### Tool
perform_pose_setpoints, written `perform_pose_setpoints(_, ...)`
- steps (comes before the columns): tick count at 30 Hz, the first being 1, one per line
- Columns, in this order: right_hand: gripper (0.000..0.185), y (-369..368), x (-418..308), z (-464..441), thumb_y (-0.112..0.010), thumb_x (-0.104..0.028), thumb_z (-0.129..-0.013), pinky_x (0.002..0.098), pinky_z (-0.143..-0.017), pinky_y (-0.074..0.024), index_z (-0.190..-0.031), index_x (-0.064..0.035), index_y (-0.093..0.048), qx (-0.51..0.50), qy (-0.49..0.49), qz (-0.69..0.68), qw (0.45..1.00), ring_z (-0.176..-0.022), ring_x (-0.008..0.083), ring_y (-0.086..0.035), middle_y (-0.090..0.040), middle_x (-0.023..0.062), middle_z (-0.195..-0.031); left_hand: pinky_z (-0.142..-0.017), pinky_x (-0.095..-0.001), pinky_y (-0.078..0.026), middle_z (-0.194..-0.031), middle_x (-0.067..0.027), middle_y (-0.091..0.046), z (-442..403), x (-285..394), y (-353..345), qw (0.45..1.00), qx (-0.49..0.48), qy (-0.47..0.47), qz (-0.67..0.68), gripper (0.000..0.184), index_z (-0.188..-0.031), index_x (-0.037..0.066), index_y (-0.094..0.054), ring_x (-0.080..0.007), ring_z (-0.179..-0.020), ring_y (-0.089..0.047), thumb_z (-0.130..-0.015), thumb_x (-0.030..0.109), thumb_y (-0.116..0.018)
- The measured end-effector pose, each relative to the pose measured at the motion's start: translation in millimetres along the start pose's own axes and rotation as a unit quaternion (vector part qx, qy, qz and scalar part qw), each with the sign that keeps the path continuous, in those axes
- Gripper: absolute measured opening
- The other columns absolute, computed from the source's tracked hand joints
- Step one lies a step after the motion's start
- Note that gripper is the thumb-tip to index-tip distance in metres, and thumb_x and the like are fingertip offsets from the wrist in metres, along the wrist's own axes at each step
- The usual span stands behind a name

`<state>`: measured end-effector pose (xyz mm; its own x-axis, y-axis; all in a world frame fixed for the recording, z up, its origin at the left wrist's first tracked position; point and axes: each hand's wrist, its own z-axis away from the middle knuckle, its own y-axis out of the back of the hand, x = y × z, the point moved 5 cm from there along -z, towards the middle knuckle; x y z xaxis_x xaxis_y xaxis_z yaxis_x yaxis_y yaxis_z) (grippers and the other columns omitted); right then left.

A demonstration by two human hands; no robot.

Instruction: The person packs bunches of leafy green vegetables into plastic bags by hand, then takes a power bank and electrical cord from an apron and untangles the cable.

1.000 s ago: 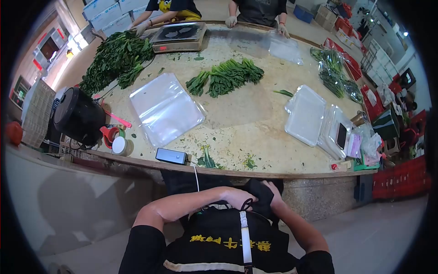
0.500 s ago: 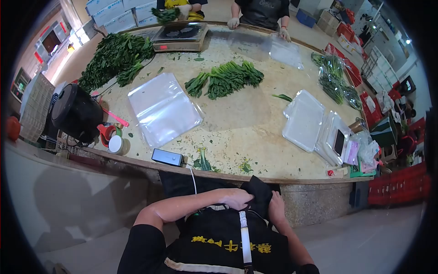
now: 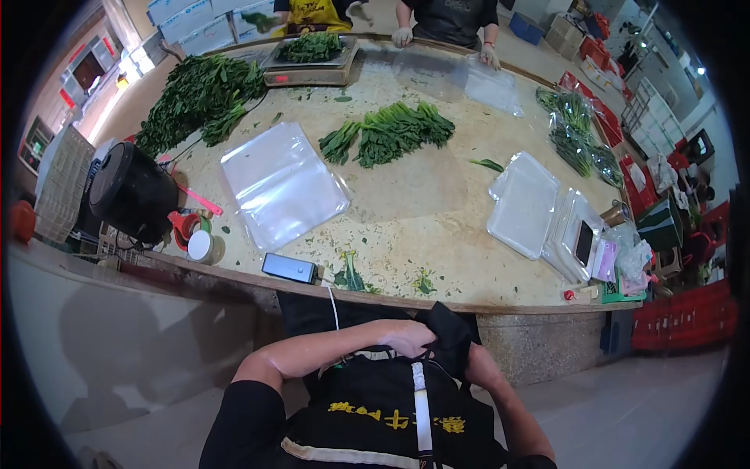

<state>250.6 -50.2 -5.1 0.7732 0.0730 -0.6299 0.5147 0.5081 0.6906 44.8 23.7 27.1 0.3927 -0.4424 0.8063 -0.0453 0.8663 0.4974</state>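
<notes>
Close to my body, below the table edge, a black cloth (image 3: 450, 332) is bunched up in front of my black apron (image 3: 367, 391). My left hand (image 3: 410, 338) reaches across and has its fingers closed on the cloth's near side. At its other side is my right hand (image 3: 483, 366), its fingers hidden behind the cloth, so their grip does not show. A white and grey strap (image 3: 422, 406) hangs down the apron below my left hand. A white cable (image 3: 334, 309) runs down beside my left forearm from a grey power bank (image 3: 289, 268) on the table.
Leafy greens (image 3: 391, 133) lie mid-table, with a larger heap (image 3: 195, 102) at the far left. Clear plastic bags (image 3: 285, 187), trays (image 3: 527, 207), a phone (image 3: 583, 242) and a black bin (image 3: 133, 191) surround them. Across the table, two people stand near a scale (image 3: 308, 74).
My right hand has slipped lower and behind the cloth, hiding its fingers. My left hand stays nearly in place. Across the table, a person has let go of greens, which now rest on the scale.
</notes>
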Motion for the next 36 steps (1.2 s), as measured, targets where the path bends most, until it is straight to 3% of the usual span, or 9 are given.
perform_pose_setpoints(5, 0.029, 10, 12, -14, -0.071, -0.006, -0.077, 0.0493, -0.088, -0.0533, -0.106, -0.0016, -0.067, -0.038, -0.031, -0.069, 0.996, -0.101, 0.0433, -0.066, -0.068, 0.0238, -0.102, -0.079, -0.0512, -0.055, -0.093, -0.0298, -0.069, -1, -22, -14, 0.999, 0.036, -0.02, 0.002, 0.044, -0.103, -0.007, -0.065, -0.0455, -0.091, -0.069, -0.096, 0.035, -0.062)
perform_pose_setpoints(7, 0.027, 17, 6, -20, -0.069, -0.004, -0.074, 0.047, -0.088, -0.0512, -0.101, 0.0003, -0.067, 0.022, 0.102, 0.048, 0.993, -0.104, 0.0405, -0.062, -0.065, 0.0202, -0.099, -0.081, -0.0514, -0.055, -0.095, -0.0309, -0.069, 3, -17, -7, 0.999, 0.037, -0.016, -0.004, 0.044, -0.107, -0.008, -0.064, -0.0462, -0.093, -0.068, -0.094, 0.035, -0.062)
perform_pose_setpoints(10, 0.028, 10, 4, -21, -0.067, -0.004, -0.07, 0.0458, -0.09, -0.0479, -0.098, 0.0016, -0.067, 0.034, 0.08, 0.238, 0.967, -0.106, 0.0375, -0.058, -0.062, 0.0181, -0.1, -0.082, -0.0519, -0.055, -0.095, -0.0315, -0.069, 4, -18, -3, 0.999, 0.028, 0.015, 0.019, 0.044, -0.109, -0.008, -0.063, -0.0469, -0.093, -0.068, -0.094, 0.033, -0.062)
perform_pose_setpoints(16, 0.029, -12, -6, 4, -0.065, -0.006, -0.067, 0.0476, -0.089, -0.0452, -0.095, 0.001, -0.067, 0.132, 0.165, 0.306, 0.928, -0.105, 0.0391, -0.056, -0.059, 0.0202, -0.107, -0.083, -0.0515, -0.056, -0.095, -0.0311, -0.07, -11, -20, -9, 1.0, 0.006, -0.008, -0.001, 0.043, -0.11, -0.009, -0.062, -0.0475, -0.093, -0.068, -0.093, 0.03, -0.062)
perform_pose_setpoints(20, 0.03, -2, -3, 11, -0.064, -0.006, -0.067, 0.0472, -0.09, -0.0451, -0.096, 0.0031, -0.069, 0.192, 0.173, 0.19, 0.947, -0.105, 0.0409, -0.056, -0.06, 0.0216, -0.105, -0.094, -0.0517, -0.052, -0.101, -0.0346, -0.066, -21, -24, -17, 1.0, -0.017, 0.011, -0.002, 0.059, -0.107, -0.014, -0.06, -0.0487, -0.103, -0.063, -0.095, 0.044, -0.064)
perform_pose_setpoints(22, 0.028, 7, 9, -1, -0.065, -0.005, -0.069, 0.0481, -0.092, -0.0458, -0.094, 0.0038, -0.07, 0.128, 0.043, 0.219, 0.966, -0.108, 0.0427, -0.056, -0.062, 0.0244, -0.106, -0.095, -0.0512, -0.053, -0.107, -0.0335, -0.068, -28, -27, -16, 0.998, 0.037, -0.008, -0.049, 0.059, -0.117, -0.013, -0.059, -0.0475, -0.106, -0.066, -0.094, 0.042, -0.064)
perform_pose_setpoints(25, 0.024, -20, 30, 3, -0.068, -0.007, -0.069, 0.0488, -0.094, -0.0465, -0.09, 0.0024, -0.071, 0.092, 0.165, 0.265, 0.945, -0.112, 0.0433, -0.056, -0.064, 0.0253, -0.109, -0.098, -0.0512, -0.052, -0.108, -0.0343, -0.068, -37, -32, -19, 0.999, -0.003, 0.011, -0.037, 0.068, -0.118, -0.013, -0.058, -0.0477, -0.11, -0.065, -0.093, 0.049, -0.066)
perform_pose_setpoints(28, 0.025, -10, 7, 8, -0.072, -0.011, -0.068, 0.0503, -0.095, -0.0467, -0.09, 0.0015, -0.072, -0.02, 0.141, 0.162, 0.977, -0.113, 0.0427, -0.057, -0.065, 0.0242, -0.108, -0.094, -0.0509, -0.054, -0.108, -0.0354, -0.067, -33, -25, -16, 0.999, -0.007, 0.015, -0.039, 0.07, -0.114, -0.014, -0.06, -0.0489, -0.107, -0.066, -0.091, 0.051, -0.068)
perform_pose_setpoints(36, 0.017, -3, 15, 5, -0.069, -0.01, -0.07, 0.0475, -0.087, -0.0525, -0.084, -0.0004, -0.072, 0.012, 0.088, 0.079, 0.993, -0.098, 0.0385, -0.064, -0.066, 0.0197, -0.097, -0.09, -0.0505, -0.055, -0.102, -0.0328, -0.069, -32, -18, -15, 0.999, 0.001, -0.016, -0.047, 0.067, -0.107, -0.014, -0.061, -0.048, -0.102, -0.067, -0.093, 0.05, -0.067)
